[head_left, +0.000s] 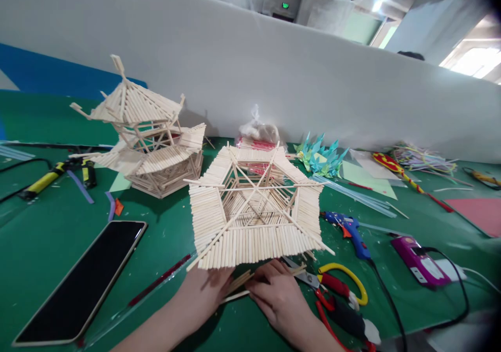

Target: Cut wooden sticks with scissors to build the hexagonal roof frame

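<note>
A model pavilion tier made of thin wooden sticks [254, 245] stands in front of me, with a slatted, many-sided roof and crossing sticks over its open centre. My left hand [209, 289] reaches under its front edge, its fingers mostly hidden by the roof. Beside it, my right hand [276, 292] is closed, with fingers bent round a few loose wooden sticks [239, 281] that poke out on both sides. The sticks' near ends lie between the hands, close to the left one. Behind on the left stands a taller stick pagoda [141, 107] with a pointed roof.
A phone [82, 284] lies at left. Scissors [309, 278], pliers with red and yellow handles [340, 284], a blue glue gun [350, 229] and a purple power box [420, 263] with cables are at right. Behind are folded-paper flowers [321, 156] and a white partition [219, 55].
</note>
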